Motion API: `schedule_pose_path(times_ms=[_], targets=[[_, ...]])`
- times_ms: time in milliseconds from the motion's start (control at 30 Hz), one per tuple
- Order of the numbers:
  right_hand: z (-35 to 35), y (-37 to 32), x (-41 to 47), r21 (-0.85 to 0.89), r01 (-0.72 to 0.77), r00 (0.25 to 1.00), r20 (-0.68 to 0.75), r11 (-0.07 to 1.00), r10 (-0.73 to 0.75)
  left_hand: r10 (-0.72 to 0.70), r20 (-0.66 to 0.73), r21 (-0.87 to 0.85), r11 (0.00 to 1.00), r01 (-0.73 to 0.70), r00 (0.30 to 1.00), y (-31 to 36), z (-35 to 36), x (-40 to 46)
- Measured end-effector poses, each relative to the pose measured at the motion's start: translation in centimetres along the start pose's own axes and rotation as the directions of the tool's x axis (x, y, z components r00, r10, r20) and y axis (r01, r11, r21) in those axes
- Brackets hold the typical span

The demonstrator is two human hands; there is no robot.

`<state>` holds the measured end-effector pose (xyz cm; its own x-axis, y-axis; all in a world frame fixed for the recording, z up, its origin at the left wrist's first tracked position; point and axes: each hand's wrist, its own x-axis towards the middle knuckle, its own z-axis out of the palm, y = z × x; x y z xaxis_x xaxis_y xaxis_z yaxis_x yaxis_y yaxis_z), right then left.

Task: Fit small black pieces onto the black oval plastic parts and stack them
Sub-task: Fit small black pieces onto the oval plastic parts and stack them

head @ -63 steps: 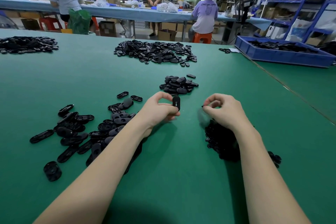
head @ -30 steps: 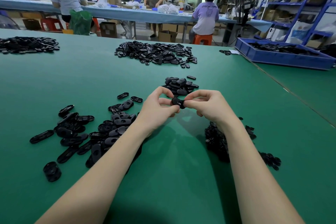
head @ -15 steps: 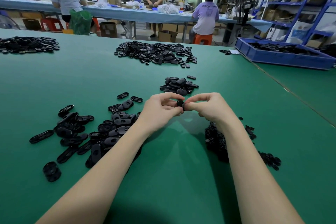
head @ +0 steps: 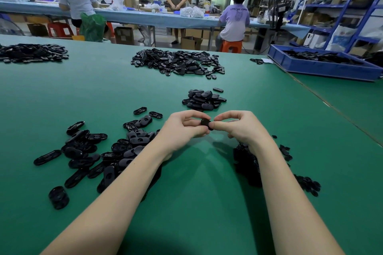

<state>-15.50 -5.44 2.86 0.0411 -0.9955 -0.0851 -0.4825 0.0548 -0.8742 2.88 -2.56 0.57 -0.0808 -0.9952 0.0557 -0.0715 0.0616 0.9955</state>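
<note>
Above the green table [head: 196,182] my left hand [head: 182,128] and my right hand [head: 240,127] meet and both pinch one black oval part [head: 206,124] between fingertips; most of it is hidden by the fingers. Loose oval parts [head: 99,151] lie scattered to the left of my left forearm. A heap of small black pieces [head: 248,161] sits under and beside my right wrist. A small pile of oval parts [head: 204,99] lies just beyond my hands.
A large heap of black parts [head: 178,64] lies farther back, another heap [head: 31,53] at the far left. A blue bin [head: 323,68] with parts stands at the right. A short black stack [head: 58,196] sits near left. Three people work at a far bench.
My right hand came from the small pieces to the oval part held in my left hand. Since then both hands stay together, the part turning slightly between the fingertips.
</note>
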Motion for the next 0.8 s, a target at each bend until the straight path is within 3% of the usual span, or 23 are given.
schedule_pose_path(times_ms=[200,800], targets=[[0.2,0.5,0.0,0.110,0.027,0.997,0.075,0.994,-0.035,-0.099,-0.017,-0.192,0.977,0.094,0.995,0.5,0.3,0.1],[1.4,0.5,0.5,-0.034,0.123,0.992,-0.020,0.992,-0.124,-0.081,-0.179,-0.007,0.997,0.081,0.981,-0.6,0.8,0.6]])
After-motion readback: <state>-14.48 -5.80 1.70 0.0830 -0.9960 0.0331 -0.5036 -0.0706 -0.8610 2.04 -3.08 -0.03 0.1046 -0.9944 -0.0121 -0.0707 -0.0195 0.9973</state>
